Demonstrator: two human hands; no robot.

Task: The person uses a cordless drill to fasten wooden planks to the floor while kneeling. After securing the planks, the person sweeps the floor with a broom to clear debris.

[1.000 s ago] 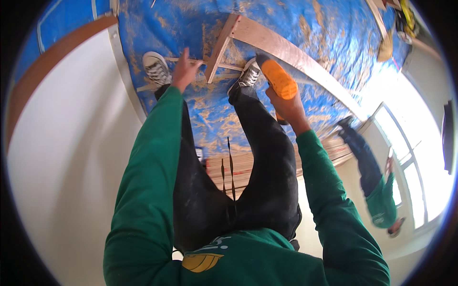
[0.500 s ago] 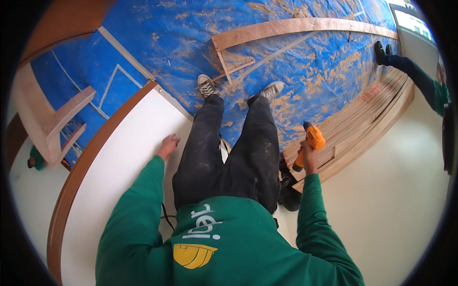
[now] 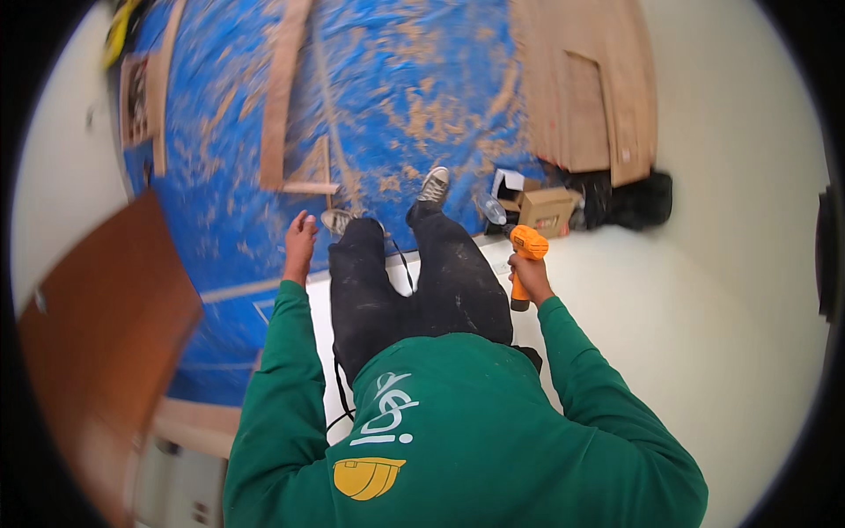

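My right hand (image 3: pixel 533 280) is wrapped round the handle of an orange cordless drill (image 3: pixel 529 242), whose dark chuck points away from me and a little left. Just beyond the drill's tip are an open cardboard box (image 3: pixel 546 209) and a clear plastic bottle (image 3: pixel 491 209). My left hand (image 3: pixel 301 238) hangs in the air beside my left leg with its fingers loosely apart and nothing in it. The near end of a long wooden board frame (image 3: pixel 275 150) lies on the floor beyond that hand.
A blue tarp (image 3: pixel 378 97) strewn with sawdust covers the floor. Stacked wooden panels (image 3: pixel 563 97) lie at far right, with a black bag (image 3: pixel 641 201) at their near end. A brown wooden panel (image 3: pixel 106 290) stands at left. A black cable (image 3: pixel 340 387) runs beside my leg.
My view has swung right, so the boards now run away from me and the boxes show beside the panels. The drill stays in my right hand. My left hand has risen farther forward.
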